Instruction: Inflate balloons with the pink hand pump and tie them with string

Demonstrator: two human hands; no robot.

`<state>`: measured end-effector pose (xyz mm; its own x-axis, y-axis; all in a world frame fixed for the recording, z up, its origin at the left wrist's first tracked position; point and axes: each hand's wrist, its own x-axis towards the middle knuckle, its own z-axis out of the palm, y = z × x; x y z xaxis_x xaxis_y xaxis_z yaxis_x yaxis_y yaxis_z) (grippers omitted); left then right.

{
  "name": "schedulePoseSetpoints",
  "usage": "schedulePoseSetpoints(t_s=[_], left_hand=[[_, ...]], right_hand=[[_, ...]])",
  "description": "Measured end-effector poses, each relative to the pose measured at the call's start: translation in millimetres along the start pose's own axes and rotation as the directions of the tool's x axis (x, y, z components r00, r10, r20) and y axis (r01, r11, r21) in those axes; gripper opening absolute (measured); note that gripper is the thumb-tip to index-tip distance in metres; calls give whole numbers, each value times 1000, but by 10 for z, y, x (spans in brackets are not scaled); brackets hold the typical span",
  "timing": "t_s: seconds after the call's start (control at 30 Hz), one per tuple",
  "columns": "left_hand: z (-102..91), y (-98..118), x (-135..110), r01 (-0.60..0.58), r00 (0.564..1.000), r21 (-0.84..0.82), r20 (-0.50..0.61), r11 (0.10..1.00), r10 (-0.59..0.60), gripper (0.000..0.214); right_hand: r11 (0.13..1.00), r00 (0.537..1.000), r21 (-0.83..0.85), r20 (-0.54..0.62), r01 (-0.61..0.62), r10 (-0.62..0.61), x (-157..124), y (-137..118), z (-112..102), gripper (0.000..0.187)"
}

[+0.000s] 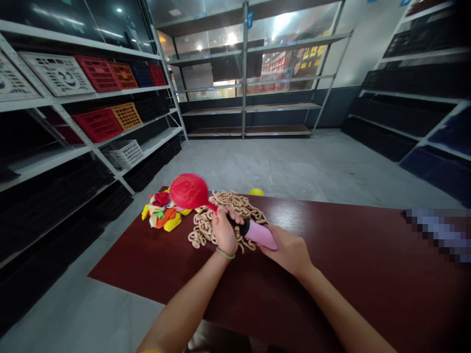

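A partly inflated red balloon points up and left above the table, its narrow neck running into my left hand. The left fingers are closed round the neck, by the black end of a hand balloon pump. My right hand grips the pump's pink-purple body; its palm hides the near end. Under both hands lies a tangled heap of beige chain-like links. Just left of it is a pile of flat, uninflated balloons in yellow, orange, red and other colours.
The dark red-brown table has its far edge just beyond the heap. A yellow balloon shows behind that edge. Shelves with plastic crates line the left, and a metal rack stands ahead. A pixelated patch covers something at right.
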<state>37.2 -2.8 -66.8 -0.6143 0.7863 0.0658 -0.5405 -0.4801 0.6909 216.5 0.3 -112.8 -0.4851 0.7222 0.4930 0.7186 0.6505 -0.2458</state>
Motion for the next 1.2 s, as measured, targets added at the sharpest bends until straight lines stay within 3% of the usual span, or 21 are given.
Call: schedulePoseSetpoints(t_s=[0.17,0.3,0.4,0.57,0.73,0.9,1.03,1.2], left_hand=[[-8,-58,77,18,1000,8,-23,1000,-18,23],[-74,167,260,-25,998,-36,-61,999,23,18],[-173,375,430,-63,980,-67,-195,996,49,15],[-326,544,628,-110,943,-80,-322,991,79,12],[-218,401,474,-148,962,-63,-243,987,129,14],[78,88,118,-47,998,-30,-52,998,46,20],[129,-33,90,-9,1000,7,-22,1000,9,23],[-35,87,289,-17,998,-11,-60,1000,17,18]], right_hand=[[999,999,-46,16,30,-30,41,64,45,42],[973,990,-193,-36,126,-135,68,183,22,41],[922,980,-350,-48,163,-191,82,325,-51,36],[912,995,-408,-60,48,-79,96,407,-105,35],[960,998,-277,-53,-47,34,71,158,-37,42],[985,995,-152,-68,-82,73,60,-26,9,48],[986,998,-164,-59,-38,29,77,84,48,44],[959,998,-283,-50,20,-35,97,319,-23,37]])
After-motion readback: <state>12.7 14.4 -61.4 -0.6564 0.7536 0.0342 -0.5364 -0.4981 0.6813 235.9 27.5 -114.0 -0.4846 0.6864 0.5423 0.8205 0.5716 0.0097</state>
